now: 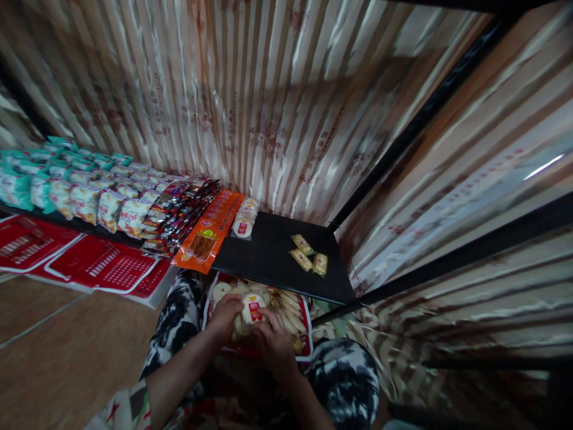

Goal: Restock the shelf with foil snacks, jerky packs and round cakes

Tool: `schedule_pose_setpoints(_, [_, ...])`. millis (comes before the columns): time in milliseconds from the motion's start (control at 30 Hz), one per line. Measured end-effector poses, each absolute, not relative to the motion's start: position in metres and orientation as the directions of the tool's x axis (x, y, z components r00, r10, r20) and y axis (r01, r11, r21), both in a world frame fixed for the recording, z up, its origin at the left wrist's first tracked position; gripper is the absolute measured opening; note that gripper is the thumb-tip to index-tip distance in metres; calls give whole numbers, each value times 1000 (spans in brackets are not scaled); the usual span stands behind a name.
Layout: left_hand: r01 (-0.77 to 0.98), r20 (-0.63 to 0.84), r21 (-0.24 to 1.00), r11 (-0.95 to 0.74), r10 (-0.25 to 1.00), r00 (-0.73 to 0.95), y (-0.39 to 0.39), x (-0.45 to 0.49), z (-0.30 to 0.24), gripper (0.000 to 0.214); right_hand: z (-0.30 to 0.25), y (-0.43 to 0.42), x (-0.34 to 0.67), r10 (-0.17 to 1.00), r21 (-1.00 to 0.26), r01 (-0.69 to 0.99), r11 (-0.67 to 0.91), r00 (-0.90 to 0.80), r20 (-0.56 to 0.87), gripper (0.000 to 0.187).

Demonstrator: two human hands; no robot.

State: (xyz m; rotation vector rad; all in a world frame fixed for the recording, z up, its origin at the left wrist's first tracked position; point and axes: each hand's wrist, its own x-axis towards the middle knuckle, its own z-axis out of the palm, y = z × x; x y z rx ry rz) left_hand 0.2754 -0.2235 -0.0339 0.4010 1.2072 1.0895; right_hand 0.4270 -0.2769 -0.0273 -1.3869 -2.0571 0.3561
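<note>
Between my knees is a red box with a white rim, filled with several wrapped snacks. Over it I hold a round white packaged cracker with a red label, in clear wrapping. My left hand grips its left side. The fingers of my right hand pinch its lower right edge. A short row of matching round packets stands on the black shelf just beyond my hands.
Three small yellow packets lie on the shelf's right part. Leftward stand an orange bag, dark foil packets and rows of white and teal bags. Red printed boxes lie below. Black metal bars and striped sheeting enclose the shelf.
</note>
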Motion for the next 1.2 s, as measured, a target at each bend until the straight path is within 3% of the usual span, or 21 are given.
schedule_pose_setpoints(200, [-484,-491,771,413,870,-40,-215,280,-15,37,-15,-275,427,925,-618,698,362,-190,329,22])
schedule_pose_setpoints(300, [-483,-458,785,387,888,-33,-209,279,-5,36,-8,-263,428,963,-757,635,157,73,261,36])
schedule_pose_setpoints(367, [-465,-432,801,377,902,-15,-204,278,-1,36,-5,-252,427,973,-862,506,-13,206,106,46])
schedule_pose_setpoints(467, [-425,-401,827,368,916,12,-196,277,3,37,0,-235,423,989,-967,213,-136,86,-120,54])
schedule_pose_setpoints(567, [-377,-378,859,346,926,-11,-185,274,5,36,5,-219,417,987,-985,74,-156,-36,-159,49])
schedule_pose_setpoints(867, [-204,-283,944,259,954,-98,-137,263,18,26,6,-161,409,990,-951,288,-112,-53,-133,50])
schedule_pose_setpoints(933, [-93,-223,973,211,965,-140,-128,261,18,28,5,-147,407,993,-946,307,-102,-27,-115,49])
schedule_pose_setpoints(1067, [294,-8,953,69,979,-204,-116,258,13,34,4,-120,401,996,-946,313,-88,30,-82,46])
schedule_pose_setpoints(1200, [383,20,923,43,987,-158,-108,261,9,36,0,-96,395,995,-953,292,-84,72,-66,41])
